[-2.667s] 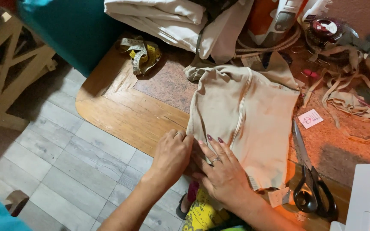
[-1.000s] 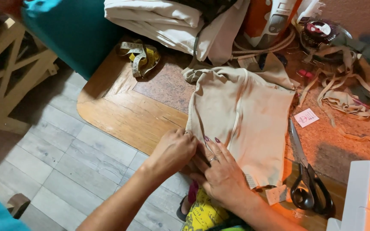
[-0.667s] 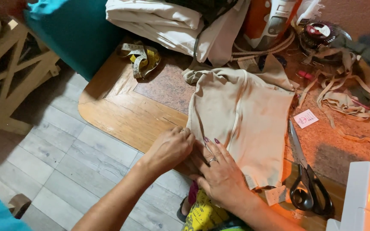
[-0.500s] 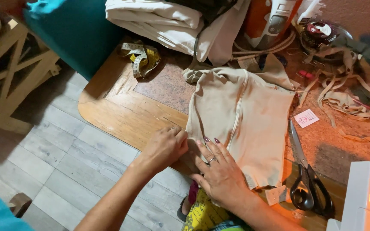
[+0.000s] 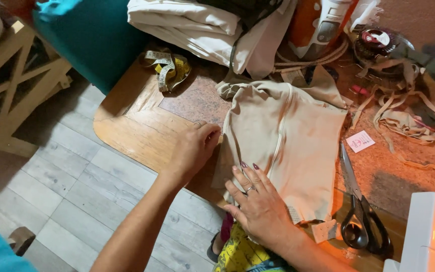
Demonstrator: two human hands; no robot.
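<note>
Smooth beige fabric (image 5: 288, 146) (wooden table (image 5: 137, 131))

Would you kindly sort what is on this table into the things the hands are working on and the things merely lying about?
In hand:
beige garment, pressed flat by the left hand and right hand.

Lying about:
scissors
measuring tape
folded cream fabric
fabric strips
small white tag

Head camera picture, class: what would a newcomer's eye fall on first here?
The beige garment lies spread at the middle of the wooden table, with the left hand at its left edge and the right hand flat on its near corner. Black-handled scissors lie to its right, a yellow tape measure at far left.
</note>
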